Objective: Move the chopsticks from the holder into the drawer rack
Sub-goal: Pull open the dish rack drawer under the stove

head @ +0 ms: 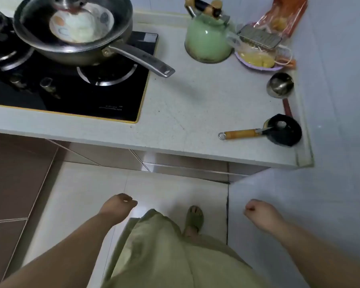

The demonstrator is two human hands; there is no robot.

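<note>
No chopsticks, holder or drawer rack show in the head view. My left hand [119, 205] hangs low over the floor in front of the counter, fingers curled into a loose fist with nothing in it. My right hand [258, 210] hangs at the same height to the right, also curled shut and empty. Both hands are well below the counter edge [175, 150]. The cabinet fronts [185, 163] under the counter are closed.
On the counter: a black hob [71, 96] with a steel pan [75, 32] holding a bowl, a green kettle [206, 38], a grater [260, 39], a purple plate of food [258, 61], a steel ladle [280, 85], a small black pan [283, 130]. A wall stands at the right.
</note>
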